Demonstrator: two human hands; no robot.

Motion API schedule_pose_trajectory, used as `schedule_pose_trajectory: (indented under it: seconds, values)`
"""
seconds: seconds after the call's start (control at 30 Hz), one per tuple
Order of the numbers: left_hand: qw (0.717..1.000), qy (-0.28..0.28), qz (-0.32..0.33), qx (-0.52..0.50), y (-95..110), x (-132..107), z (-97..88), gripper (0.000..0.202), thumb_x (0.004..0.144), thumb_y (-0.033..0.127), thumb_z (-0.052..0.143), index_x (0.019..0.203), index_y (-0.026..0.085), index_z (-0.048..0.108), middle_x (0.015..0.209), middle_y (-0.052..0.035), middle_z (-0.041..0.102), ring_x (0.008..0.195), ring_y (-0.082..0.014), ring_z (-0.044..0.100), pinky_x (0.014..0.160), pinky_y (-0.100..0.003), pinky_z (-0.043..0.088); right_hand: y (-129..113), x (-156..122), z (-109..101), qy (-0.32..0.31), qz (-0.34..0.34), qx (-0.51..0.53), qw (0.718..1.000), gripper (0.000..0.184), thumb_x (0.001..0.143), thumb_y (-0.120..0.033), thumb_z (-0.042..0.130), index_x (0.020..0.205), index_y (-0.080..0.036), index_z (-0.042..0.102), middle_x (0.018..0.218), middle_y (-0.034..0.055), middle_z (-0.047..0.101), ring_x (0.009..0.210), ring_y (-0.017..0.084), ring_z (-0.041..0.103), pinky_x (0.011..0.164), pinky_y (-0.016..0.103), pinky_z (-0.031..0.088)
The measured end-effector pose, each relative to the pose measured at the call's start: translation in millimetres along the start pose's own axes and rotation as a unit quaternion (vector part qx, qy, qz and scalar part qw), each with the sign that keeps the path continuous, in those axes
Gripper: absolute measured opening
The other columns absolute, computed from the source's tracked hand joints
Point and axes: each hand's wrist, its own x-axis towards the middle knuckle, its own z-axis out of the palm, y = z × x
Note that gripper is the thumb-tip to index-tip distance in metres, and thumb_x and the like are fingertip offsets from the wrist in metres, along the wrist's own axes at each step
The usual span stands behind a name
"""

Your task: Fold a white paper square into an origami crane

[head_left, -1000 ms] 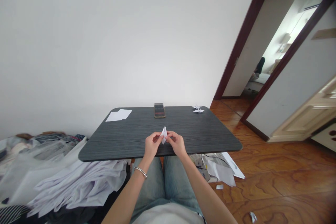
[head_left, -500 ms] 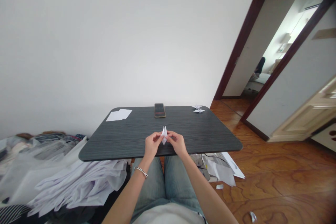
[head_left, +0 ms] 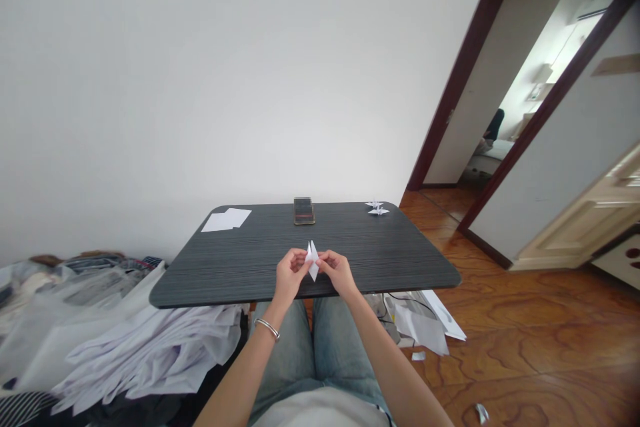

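The left hand [head_left: 289,277] and the right hand [head_left: 339,272] are both closed in tight pinches, fingers and thumbs gripping opposite sides of a narrow, pointed piece of folded white paper [head_left: 313,260]. That paper is sitting low and centre in the frame, just above the near edge of the dark wood-grain table [head_left: 225,268]; whether its tip is touching the top, I can't quite tell.

Now the danger here: the paper is thin and its layers are slick, so an uneven pull between those two pinches could be tearing it or putting a crease in the wrong spot. A slackening grip could be letting the flaps spring apart, or sending the piece past the table edge onto the blue jeans [head_left: 330,340] or the wooden floor [head_left: 525,347].

Two small paper cranes [head_left: 379,211] are standing near the upper right corner of the table, with blank white paper sheets [head_left: 225,218] at its far left. A dark phone-like slab [head_left: 304,211] is standing at the far edge, but nothing on it is readable. No brand, label or writing is showing anywhere, not even on the silver bangle [head_left: 267,329] circling the left wrist.
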Motion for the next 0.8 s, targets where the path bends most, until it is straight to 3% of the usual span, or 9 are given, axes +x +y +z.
schedule_pose_trajectory:
  seconds: [0.13, 0.3, 0.5, 0.67, 0.8]
  values:
    - [0.999, -0.027, -0.014, -0.026, 1.1, 1.1, -0.2, 0.036, 0.07, 0.026, 0.065, 0.101, 0.016, 0.05, 0.082, -0.0061, 0.067, 0.072, -0.0167, 0.064, 0.062, -0.026, 0.051, -2.2, -0.9, 0.3, 0.006, 0.004, 0.006, 1.0, 0.027, 0.065, -0.044, 0.069, 0.065, -0.018, 0.059, 0.071, 0.003, 0.067, 0.057, 0.015, 0.059, 0.054, 0.028, 0.052]
    - [0.998, -0.046, -0.018, -0.03, 1.7, 1.9, -0.6, 0.036, 0.069, 0.023, 0.066, 0.101, 0.015, 0.052, 0.076, -0.003, 0.064, 0.068, -0.0136, 0.062, 0.062, -0.023, 0.049, -3.1, -2.2, 0.4, 0.036, 0.005, 0.005, 0.999, 0.025, 0.066, -0.041, 0.069, 0.067, -0.018, 0.059, 0.059, -0.0004, 0.06, 0.052, 0.013, 0.056, 0.05, 0.026, 0.049]
    - [0.998, -0.049, -0.032, -0.015, -0.6, 3.3, -1.4, 0.031, 0.072, 0.029, 0.064, 0.098, 0.013, 0.059, 0.064, 0.0002, 0.059, 0.057, -0.0115, 0.056, 0.054, -0.021, 0.044, -5.6, -2.4, 0.6, 0.033, 0.007, 0.007, 0.999, 0.032, 0.064, -0.036, 0.071, 0.089, -0.018, 0.061, 0.055, -0.004, 0.058, 0.047, 0.012, 0.054, 0.05, 0.025, 0.048]
    - [0.997, -0.066, -0.039, -0.003, -1.2, 2.8, -2.3, 0.026, 0.073, 0.037, 0.062, 0.083, 0.013, 0.063, 0.065, -0.0021, 0.063, 0.058, -0.0135, 0.057, 0.055, -0.023, 0.044, -5.5, -2.1, 0.1, 0.003, 0.015, 0.002, 1.0, 0.025, 0.068, -0.042, 0.067, 0.066, -0.017, 0.061, 0.052, -0.0014, 0.06, 0.044, 0.012, 0.054, 0.046, 0.025, 0.047]
    - [0.997, -0.073, -0.038, 0.005, 1.1, 2.5, -2.0, 0.025, 0.073, 0.039, 0.061, 0.072, 0.014, 0.062, 0.061, -0.0002, 0.061, 0.055, -0.0123, 0.054, 0.053, -0.023, 0.041, -4.8, -2.8, -0.2, -0.002, 0.015, 0.002, 1.0, 0.027, 0.069, -0.041, 0.067, 0.059, -0.018, 0.056, 0.048, -0.0027, 0.057, 0.042, 0.011, 0.052, 0.044, 0.023, 0.045]
